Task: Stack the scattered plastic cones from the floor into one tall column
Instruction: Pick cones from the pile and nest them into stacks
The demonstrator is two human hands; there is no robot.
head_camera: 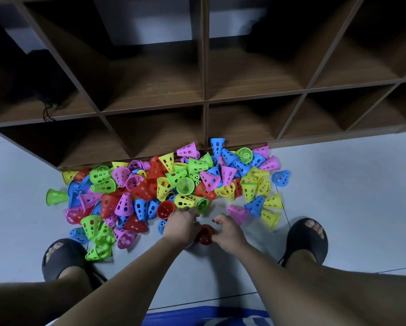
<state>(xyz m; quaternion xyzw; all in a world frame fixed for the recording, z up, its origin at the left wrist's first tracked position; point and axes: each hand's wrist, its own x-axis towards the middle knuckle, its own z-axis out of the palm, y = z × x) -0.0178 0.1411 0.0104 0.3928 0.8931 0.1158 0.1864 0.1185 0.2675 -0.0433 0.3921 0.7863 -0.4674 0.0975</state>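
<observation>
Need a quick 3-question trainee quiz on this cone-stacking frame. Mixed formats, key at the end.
1. True or false: a tall column of cones already stands on the floor.
2. Multiple choice: the cone between the left hand and the right hand is A) blue, B) red, C) yellow.
3. Fill in: the pile of cones lies against the foot of a wooden ____ with open compartments.

Key: 1 false; 2 B; 3 shelf.
</observation>
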